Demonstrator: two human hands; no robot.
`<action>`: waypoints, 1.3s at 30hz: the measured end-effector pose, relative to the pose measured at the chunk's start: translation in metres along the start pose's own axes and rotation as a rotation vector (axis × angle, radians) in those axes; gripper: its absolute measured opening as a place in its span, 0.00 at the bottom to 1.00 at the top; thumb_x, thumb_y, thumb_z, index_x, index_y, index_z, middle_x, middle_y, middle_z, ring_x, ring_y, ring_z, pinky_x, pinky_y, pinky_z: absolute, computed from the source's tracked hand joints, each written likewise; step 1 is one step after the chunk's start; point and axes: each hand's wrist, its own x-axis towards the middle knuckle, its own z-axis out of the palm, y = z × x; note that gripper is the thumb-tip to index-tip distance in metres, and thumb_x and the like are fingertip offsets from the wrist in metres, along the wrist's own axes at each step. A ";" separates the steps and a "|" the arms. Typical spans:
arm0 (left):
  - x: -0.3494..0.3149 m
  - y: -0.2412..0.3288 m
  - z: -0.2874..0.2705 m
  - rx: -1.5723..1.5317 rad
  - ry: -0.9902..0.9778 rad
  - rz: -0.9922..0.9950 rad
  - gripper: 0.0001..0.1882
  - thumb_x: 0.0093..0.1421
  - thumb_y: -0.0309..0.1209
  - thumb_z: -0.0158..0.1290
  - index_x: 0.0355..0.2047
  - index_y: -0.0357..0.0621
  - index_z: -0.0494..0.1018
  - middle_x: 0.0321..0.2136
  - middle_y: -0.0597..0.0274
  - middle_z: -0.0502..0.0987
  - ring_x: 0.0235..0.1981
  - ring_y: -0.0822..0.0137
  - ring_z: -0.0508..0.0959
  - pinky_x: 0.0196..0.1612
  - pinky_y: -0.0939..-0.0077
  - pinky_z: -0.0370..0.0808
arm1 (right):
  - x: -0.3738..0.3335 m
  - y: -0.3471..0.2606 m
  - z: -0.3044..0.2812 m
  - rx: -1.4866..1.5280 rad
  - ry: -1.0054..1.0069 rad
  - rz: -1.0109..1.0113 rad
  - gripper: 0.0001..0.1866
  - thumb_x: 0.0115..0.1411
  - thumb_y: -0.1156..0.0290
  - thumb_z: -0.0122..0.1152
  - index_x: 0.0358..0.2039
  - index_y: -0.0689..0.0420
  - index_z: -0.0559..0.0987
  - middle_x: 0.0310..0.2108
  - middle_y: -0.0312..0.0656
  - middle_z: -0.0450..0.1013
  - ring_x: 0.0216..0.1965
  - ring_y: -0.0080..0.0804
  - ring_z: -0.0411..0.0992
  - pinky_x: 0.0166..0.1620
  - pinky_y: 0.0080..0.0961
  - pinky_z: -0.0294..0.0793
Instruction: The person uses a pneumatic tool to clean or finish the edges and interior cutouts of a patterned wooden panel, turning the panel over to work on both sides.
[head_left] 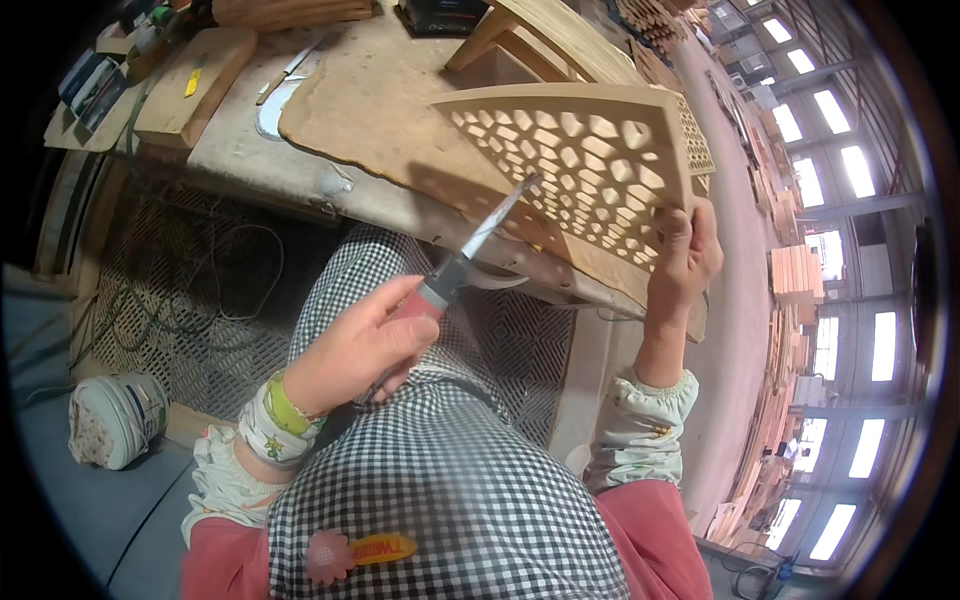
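My left hand (372, 345) is closed around a hand tool (440, 285) with a red and dark grey handle and a long, narrow metal blade. The blade's tip overlaps the face of a pierced wooden panel (590, 93); whether it touches, I cannot tell. A curved metal piece (498, 283) shows beside the tool, and I cannot make out whether it belongs to it. Light shines through the panel's many-sided holes. My right hand (688, 250) grips the panel by its right side, thumb on the near face, and holds it tilted up over the bench.
The workbench (235, 150) carries a thin brown sheet (350, 110), a knife (290, 72), a wooden block (205, 75) with a yellow label, and a wooden frame (540, 35). Below stand a white bucket (118, 420) and a patterned mat (190, 340). Stacked timber (795, 275) lies to the right.
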 end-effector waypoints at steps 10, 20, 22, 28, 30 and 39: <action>0.041 0.035 0.001 0.016 0.048 0.102 0.28 0.73 0.43 0.53 0.64 0.35 0.64 0.25 0.70 0.72 0.16 0.81 0.68 0.17 0.85 0.64 | -0.011 0.031 -0.011 0.047 0.061 -0.054 0.25 0.74 0.49 0.57 0.37 0.62 0.79 0.25 0.31 0.73 0.28 0.17 0.66 0.32 0.16 0.64; 0.072 0.043 0.016 0.061 0.063 0.050 0.17 0.78 0.44 0.41 0.50 0.43 0.68 0.23 0.68 0.72 0.14 0.80 0.69 0.15 0.85 0.65 | -0.017 0.032 -0.015 0.126 0.066 -0.026 0.26 0.74 0.48 0.57 0.36 0.63 0.78 0.26 0.34 0.71 0.28 0.20 0.66 0.33 0.19 0.64; 0.072 0.042 0.020 0.027 0.075 0.040 0.20 0.77 0.46 0.44 0.51 0.40 0.69 0.21 0.69 0.71 0.14 0.79 0.68 0.16 0.84 0.65 | -0.018 0.034 -0.016 0.140 0.073 -0.018 0.26 0.74 0.48 0.57 0.36 0.63 0.79 0.27 0.34 0.71 0.28 0.21 0.66 0.33 0.19 0.64; 0.074 0.040 0.015 0.094 0.104 0.026 0.22 0.75 0.44 0.48 0.57 0.38 0.70 0.23 0.62 0.76 0.18 0.72 0.75 0.21 0.77 0.72 | -0.014 0.034 -0.013 0.094 0.088 -0.078 0.26 0.74 0.48 0.57 0.36 0.63 0.79 0.26 0.33 0.72 0.28 0.20 0.66 0.33 0.19 0.64; 0.071 0.034 0.023 0.378 0.271 0.177 0.22 0.74 0.43 0.50 0.58 0.37 0.70 0.28 0.54 0.80 0.25 0.61 0.82 0.30 0.70 0.77 | -0.013 0.031 -0.011 0.090 0.081 -0.044 0.26 0.74 0.48 0.57 0.36 0.63 0.79 0.25 0.33 0.72 0.28 0.20 0.66 0.34 0.19 0.65; 0.071 0.036 0.032 0.532 0.395 0.277 0.21 0.73 0.43 0.51 0.55 0.38 0.72 0.30 0.52 0.82 0.33 0.58 0.84 0.38 0.65 0.78 | -0.014 0.036 -0.015 0.078 0.077 -0.049 0.25 0.74 0.49 0.58 0.37 0.63 0.80 0.26 0.33 0.73 0.29 0.20 0.68 0.34 0.20 0.65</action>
